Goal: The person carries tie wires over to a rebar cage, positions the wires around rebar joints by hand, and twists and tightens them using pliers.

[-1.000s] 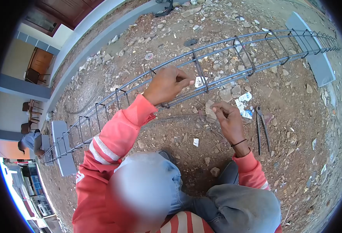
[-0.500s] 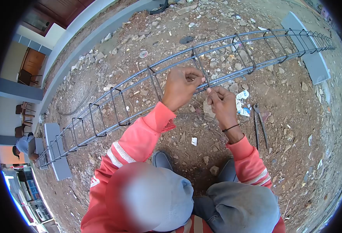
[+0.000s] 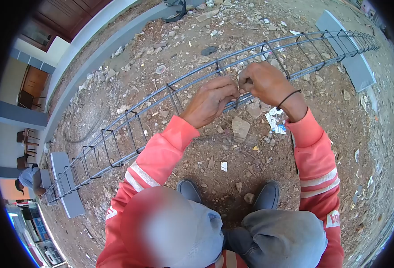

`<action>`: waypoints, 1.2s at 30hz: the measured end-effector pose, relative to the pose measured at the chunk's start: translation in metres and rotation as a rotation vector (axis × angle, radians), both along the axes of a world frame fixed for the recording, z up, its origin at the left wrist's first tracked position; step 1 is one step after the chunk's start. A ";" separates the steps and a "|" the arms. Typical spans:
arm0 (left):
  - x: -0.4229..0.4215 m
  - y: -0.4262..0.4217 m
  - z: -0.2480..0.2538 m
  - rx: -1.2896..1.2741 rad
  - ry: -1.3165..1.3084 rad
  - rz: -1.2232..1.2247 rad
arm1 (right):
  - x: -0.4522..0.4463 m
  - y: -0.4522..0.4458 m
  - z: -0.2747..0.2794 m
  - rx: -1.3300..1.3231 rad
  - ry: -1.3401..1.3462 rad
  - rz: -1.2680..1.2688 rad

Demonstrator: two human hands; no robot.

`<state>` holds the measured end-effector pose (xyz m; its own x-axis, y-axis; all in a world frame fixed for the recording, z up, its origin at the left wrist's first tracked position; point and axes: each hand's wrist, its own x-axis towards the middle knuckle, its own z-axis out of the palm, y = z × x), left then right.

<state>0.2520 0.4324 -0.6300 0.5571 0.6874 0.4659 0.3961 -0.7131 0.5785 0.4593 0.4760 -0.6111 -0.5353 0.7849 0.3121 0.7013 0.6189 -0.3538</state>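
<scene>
A long rebar cage of steel bars and square stirrups runs diagonally across the view. My left hand is closed in a pinch at the near bars, beside a stirrup. My right hand sits just right of it, fingers curled in, over the same bars. The fingertips of both hands almost meet at this crossing. Whatever lies between them is too small or hidden to make out. The pincers on the ground are mostly covered by my right sleeve.
Grey boards support the cage at the far right and the left. Stones and scraps litter the dirt ground, with a torn white-blue wrapper near my right wrist. Another person crouches at the cage's far left end.
My right hand has moved up from below the near bars to over them, its wrist turning and its arm swinging right. My left hand stays at the crossing. The pincers have become mostly covered.
</scene>
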 end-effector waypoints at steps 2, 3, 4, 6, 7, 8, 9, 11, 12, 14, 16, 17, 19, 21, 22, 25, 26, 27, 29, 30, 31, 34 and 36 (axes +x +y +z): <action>-0.001 0.002 -0.005 0.024 0.035 -0.003 | -0.002 0.026 -0.009 -0.062 -0.009 0.239; -0.001 0.003 -0.007 0.052 0.071 -0.004 | -0.006 0.029 -0.003 -0.065 -0.007 0.234; 0.000 0.003 -0.009 0.050 0.075 -0.011 | -0.012 0.033 0.003 -0.251 -0.026 0.202; 0.002 0.003 -0.011 0.110 0.097 -0.008 | -0.011 0.033 0.005 -0.436 -0.038 0.160; 0.003 0.002 -0.011 0.110 0.100 -0.017 | -0.007 0.030 0.001 -0.358 0.033 0.156; 0.003 0.002 -0.011 0.128 0.103 -0.010 | -0.004 0.027 -0.004 -0.278 0.101 0.154; 0.005 0.001 -0.010 0.148 0.106 0.001 | -0.003 0.020 -0.012 -0.234 0.205 0.117; 0.007 0.000 -0.012 0.171 0.123 0.025 | 0.004 -0.005 -0.016 0.122 0.243 -0.006; 0.008 0.000 -0.012 0.196 0.138 0.051 | 0.006 -0.023 -0.015 0.478 0.271 -0.130; 0.008 -0.001 -0.012 0.176 0.138 0.059 | 0.011 -0.060 -0.046 0.372 0.424 -0.305; 0.009 -0.003 -0.011 0.155 0.137 0.079 | 0.007 -0.086 -0.086 -0.122 0.714 -0.299; 0.011 -0.004 -0.011 0.164 0.128 0.092 | 0.004 -0.093 -0.091 -0.637 0.973 -0.283; 0.012 -0.005 -0.009 0.174 0.129 0.090 | -0.003 -0.094 -0.098 -0.805 1.177 -0.223; 0.012 -0.004 -0.008 0.138 0.097 0.066 | -0.005 -0.089 -0.088 -1.080 1.388 -0.019; 0.012 -0.006 -0.008 0.141 0.099 0.065 | -0.005 -0.084 -0.087 -1.078 1.390 -0.017; 0.014 -0.009 -0.006 0.093 0.100 0.090 | -0.007 -0.065 -0.090 -1.424 1.665 0.271; 0.016 -0.010 -0.005 0.080 0.088 0.100 | -0.009 -0.058 -0.091 -1.212 1.396 0.135; 0.016 -0.011 -0.005 0.062 0.075 0.111 | -0.011 -0.056 -0.092 -0.997 1.127 0.010; 0.015 -0.014 -0.004 0.040 0.107 0.129 | -0.005 -0.069 -0.082 -0.697 0.760 -0.160; 0.016 -0.015 -0.003 0.027 0.138 0.141 | -0.003 -0.078 -0.075 -0.380 0.392 -0.307; 0.016 -0.016 -0.003 0.021 0.130 0.146 | -0.007 -0.089 -0.076 -0.301 0.169 -0.469; 0.012 -0.016 -0.003 0.010 0.170 0.184 | 0.005 -0.131 -0.054 0.095 -0.018 -0.452; 0.010 -0.017 -0.005 0.008 0.198 0.139 | 0.013 -0.145 -0.028 0.200 -0.053 -0.391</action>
